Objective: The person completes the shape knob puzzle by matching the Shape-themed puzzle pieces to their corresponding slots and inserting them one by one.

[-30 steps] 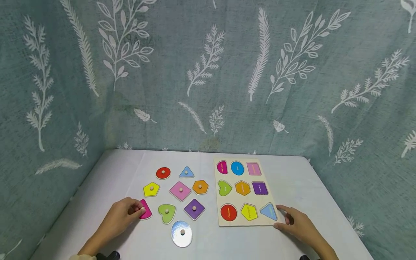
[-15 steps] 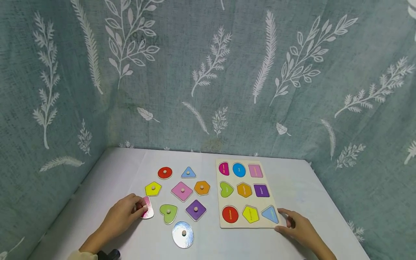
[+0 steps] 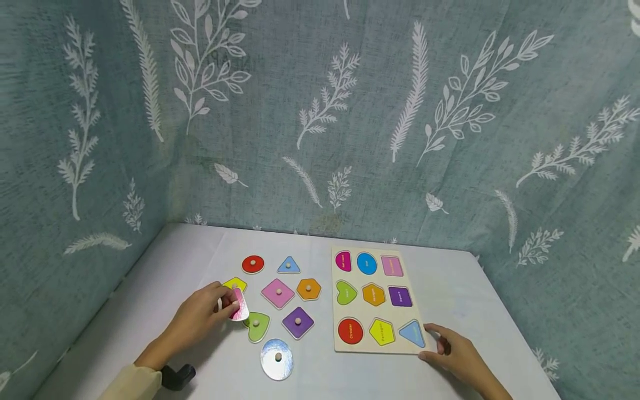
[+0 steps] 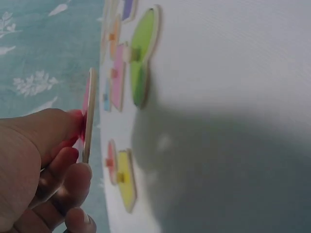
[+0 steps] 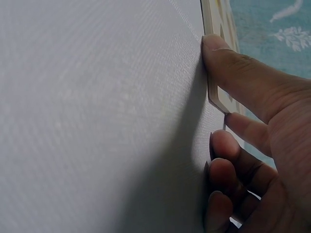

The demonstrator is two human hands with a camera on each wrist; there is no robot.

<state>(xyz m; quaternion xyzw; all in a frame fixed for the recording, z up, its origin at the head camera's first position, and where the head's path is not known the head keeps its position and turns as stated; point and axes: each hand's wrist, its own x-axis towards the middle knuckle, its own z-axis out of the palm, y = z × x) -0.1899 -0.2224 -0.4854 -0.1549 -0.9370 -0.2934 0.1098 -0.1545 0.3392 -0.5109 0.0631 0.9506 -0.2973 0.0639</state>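
the left hand [image 3: 202, 312] pinches the pink half-round piece [image 3: 241, 306], held up off the white table [image 3: 350, 380], overlapping the yellow pentagon [image 3: 236, 282] and green heart [image 3: 258, 328] in the head view. the right hand [image 3: 457, 355] grips the near right corner of the puzzle board [image 3: 364, 310] between thumb and forefinger.

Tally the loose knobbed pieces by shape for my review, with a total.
Heart: 1
Triangle: 1
Pentagon: 1
Hexagon: 1
Four-sided pieces: 2
Round pieces: 2
Held piece, partly covered: 1
Total: 9
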